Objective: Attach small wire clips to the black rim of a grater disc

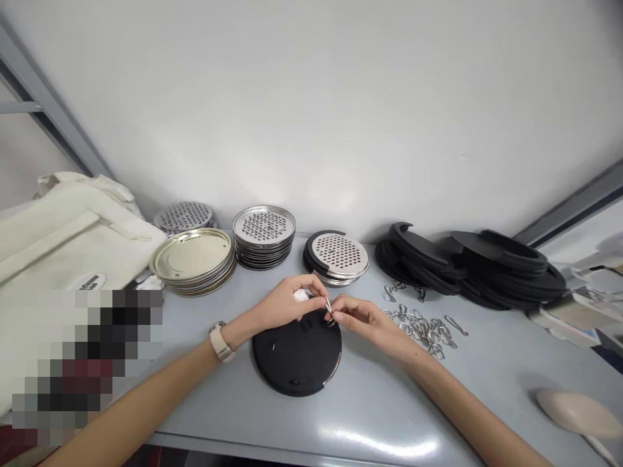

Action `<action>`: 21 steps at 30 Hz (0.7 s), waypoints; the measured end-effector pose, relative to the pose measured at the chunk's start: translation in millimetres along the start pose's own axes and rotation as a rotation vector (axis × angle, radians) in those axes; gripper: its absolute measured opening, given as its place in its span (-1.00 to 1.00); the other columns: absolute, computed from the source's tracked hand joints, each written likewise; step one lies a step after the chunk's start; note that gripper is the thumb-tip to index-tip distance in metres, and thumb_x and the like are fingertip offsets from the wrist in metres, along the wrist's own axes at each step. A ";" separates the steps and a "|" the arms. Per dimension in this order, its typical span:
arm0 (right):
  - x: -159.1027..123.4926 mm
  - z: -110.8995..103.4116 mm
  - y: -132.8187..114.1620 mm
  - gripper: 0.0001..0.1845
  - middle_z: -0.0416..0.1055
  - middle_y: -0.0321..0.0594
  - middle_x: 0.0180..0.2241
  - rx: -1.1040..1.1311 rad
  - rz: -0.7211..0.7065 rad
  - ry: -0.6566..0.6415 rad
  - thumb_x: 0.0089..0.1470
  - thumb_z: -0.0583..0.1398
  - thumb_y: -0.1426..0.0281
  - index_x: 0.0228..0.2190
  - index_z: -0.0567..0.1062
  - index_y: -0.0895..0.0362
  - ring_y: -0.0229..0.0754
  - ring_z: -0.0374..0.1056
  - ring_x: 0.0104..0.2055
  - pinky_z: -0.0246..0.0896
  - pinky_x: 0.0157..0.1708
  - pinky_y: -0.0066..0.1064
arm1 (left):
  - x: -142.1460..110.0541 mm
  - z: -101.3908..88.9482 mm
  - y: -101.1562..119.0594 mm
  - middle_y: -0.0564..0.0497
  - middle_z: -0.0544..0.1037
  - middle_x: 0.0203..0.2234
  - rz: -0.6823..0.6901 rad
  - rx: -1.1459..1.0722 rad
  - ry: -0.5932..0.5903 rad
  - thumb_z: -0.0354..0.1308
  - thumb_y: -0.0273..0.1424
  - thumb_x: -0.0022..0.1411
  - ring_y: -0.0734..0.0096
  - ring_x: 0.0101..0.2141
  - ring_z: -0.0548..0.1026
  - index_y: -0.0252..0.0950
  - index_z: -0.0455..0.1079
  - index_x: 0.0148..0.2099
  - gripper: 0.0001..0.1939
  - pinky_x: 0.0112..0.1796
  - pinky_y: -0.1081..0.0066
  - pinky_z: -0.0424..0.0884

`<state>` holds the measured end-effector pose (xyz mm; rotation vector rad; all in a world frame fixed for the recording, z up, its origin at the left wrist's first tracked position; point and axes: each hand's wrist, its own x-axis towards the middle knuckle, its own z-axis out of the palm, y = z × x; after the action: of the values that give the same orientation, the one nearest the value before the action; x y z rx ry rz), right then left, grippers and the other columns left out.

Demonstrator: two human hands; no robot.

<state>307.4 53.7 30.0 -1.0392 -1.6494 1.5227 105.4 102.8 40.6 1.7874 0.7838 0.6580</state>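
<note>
Lying nearest the front edge of your smooth, glossy grey table (219,402), the flat black disc (296,357) is showing a matte face, small slots and a shiny strip curving along its right side. At the near right, a pale, rounded object (577,412) is resting, too blurred to name. Just over the disc's far edge, your left hand (292,299) is curling inward, thumb and fingertips nearly meeting as they are pinching a small, bent metal clip (328,305); a white, soft-looking piece (300,296) is peeking out beneath those fingers. Your right hand (357,318) is bending its fingers too, its thumb and forefinger closing on the clip's near end. Right of it, a tangle of looped, silvery wire clips (423,327) is spreading out. At left, a cream fabric bag (73,214) is slumping in soft folds. Farther off, from left to right, round gold-toned metal lids (195,256), perforated metal discs (264,227), a holed plate (341,254) with a black crescent rim, and smooth black curved pieces (423,250) are standing in stacks. Behind them, a plain whitish wall (341,117) is rising.
</note>
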 end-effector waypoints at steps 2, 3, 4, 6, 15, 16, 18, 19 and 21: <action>0.1 0.3 0.0 -0.76 0.32 -0.29 -0.37 0.012 0.018 0.004 0.13 0.16 0.20 -0.36 0.43 0.13 -0.26 0.24 -0.27 0.14 -0.20 -0.42 | -0.1 0.8 -1.4 0.02 0.48 -0.36 0.003 0.008 0.006 0.11 -0.30 0.18 0.49 -0.37 0.42 -0.33 0.37 -0.24 -0.81 -0.32 0.50 0.35; 0.1 0.3 -0.4 -0.75 0.30 -0.31 -0.40 0.012 0.030 0.011 0.12 0.16 0.19 -0.38 0.41 0.13 -0.27 0.22 -0.30 0.14 -0.24 -0.43 | -0.2 1.0 -1.9 0.02 0.48 -0.37 0.001 0.017 0.014 0.12 -0.30 0.17 0.48 -0.35 0.42 -0.32 0.36 -0.22 -0.80 -0.31 0.49 0.34; 0.2 0.0 -0.9 -0.74 0.27 -0.32 -0.42 0.006 0.039 0.021 0.12 0.16 0.18 -0.39 0.39 0.13 -0.28 0.21 -0.33 0.13 -0.28 -0.44 | -0.5 1.2 -2.1 0.04 0.47 -0.39 -0.001 0.031 0.017 0.13 -0.31 0.16 0.48 -0.35 0.42 -0.32 0.35 -0.20 -0.80 -0.30 0.48 0.34; 0.4 -1.5 -1.0 -0.72 0.25 -0.33 -0.45 -0.021 0.042 0.048 0.13 0.14 0.16 -0.41 0.36 0.13 -0.29 0.18 -0.36 0.12 -0.31 -0.45 | -1.2 1.5 -2.1 0.07 0.46 -0.41 0.007 0.073 0.015 0.15 -0.33 0.15 0.49 -0.35 0.42 -0.31 0.34 -0.19 -0.80 -0.29 0.48 0.33; 3.1 -9.1 20.9 -0.72 0.19 -0.38 -0.53 -0.263 0.002 0.142 0.21 0.04 0.16 -0.39 0.27 0.11 -0.31 0.12 -0.47 0.04 -0.43 -0.45 | -10.3 4.2 -3.0 0.06 0.42 -0.34 0.177 0.654 -0.029 0.11 -0.15 0.18 0.41 -0.38 0.40 -0.26 0.25 -0.23 -0.72 -0.39 0.44 0.23; 3.2 -8.3 22.0 -0.72 0.18 -0.39 -0.54 -0.293 0.001 0.141 0.21 0.03 0.16 -0.39 0.27 0.11 -0.31 0.10 -0.48 0.03 -0.44 -0.45 | -11.2 4.3 -3.4 0.05 0.41 -0.34 0.185 0.739 -0.028 0.09 -0.13 0.19 0.41 -0.40 0.39 -0.26 0.23 -0.24 -0.71 -0.43 0.43 0.20; 3.2 -5.8 22.0 -0.71 0.18 -0.39 -0.54 -0.344 0.001 0.132 0.21 0.02 0.15 -0.39 0.27 0.11 -0.31 0.09 -0.48 0.01 -0.45 -0.46 | -12.5 4.9 -4.4 0.05 0.39 -0.34 0.195 0.862 -0.017 0.05 -0.12 0.20 0.42 -0.45 0.37 -0.26 0.21 -0.26 -0.71 -0.47 0.41 0.15; 3.0 -4.4 21.0 -0.71 0.18 -0.39 -0.54 -0.364 0.001 0.125 0.22 0.02 0.15 -0.38 0.26 0.10 -0.31 0.09 -0.48 0.00 -0.46 -0.46 | -13.0 5.4 -4.8 0.05 0.39 -0.34 0.199 0.898 -0.015 0.04 -0.13 0.21 0.42 -0.47 0.36 -0.26 0.20 -0.27 -0.72 -0.48 0.41 0.14; 2.0 -2.1 18.0 -0.72 0.18 -0.39 -0.53 -0.387 0.004 0.105 0.22 0.01 0.15 -0.38 0.26 0.10 -0.31 0.08 -0.48 -0.02 -0.47 -0.46 | -13.5 6.4 -5.1 0.06 0.39 -0.34 0.204 0.940 -0.016 0.01 -0.15 0.23 0.43 -0.49 0.36 -0.26 0.19 -0.28 -0.73 -0.48 0.40 0.14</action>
<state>310.4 56.7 12.2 -1.2990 -1.9103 1.1520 100.6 90.0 32.8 2.7453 0.9960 0.4142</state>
